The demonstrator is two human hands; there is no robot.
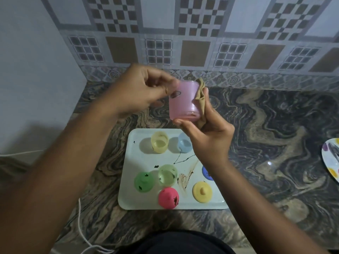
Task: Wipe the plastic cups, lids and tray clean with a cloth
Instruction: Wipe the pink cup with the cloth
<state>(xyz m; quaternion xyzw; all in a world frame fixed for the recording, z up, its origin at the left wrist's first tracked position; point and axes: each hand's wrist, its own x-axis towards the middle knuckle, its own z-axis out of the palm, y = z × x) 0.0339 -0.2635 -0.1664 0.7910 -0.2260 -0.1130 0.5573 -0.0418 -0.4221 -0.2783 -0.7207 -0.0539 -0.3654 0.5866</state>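
A pink plastic cup [183,101] is held in the air above the white tray [128,180]. My left hand [143,90] pinches the cup's rim at its left side. My right hand [207,136] holds a tan cloth [200,96] against the cup's right side, thumb under the cup's base. On the stained tray stand a yellow cup [160,142], a blue cup [184,143] and a green cup [167,175]. Lids lie there too: green [143,181], pink [168,197], yellow [202,191], and a blue lid [206,173] partly hidden by my right wrist.
The tray sits on a marbled stone counter [266,143] against a tiled wall [183,43]. A patterned plate [332,158] lies at the right edge. A white cord [80,226] runs along the counter's near left edge.
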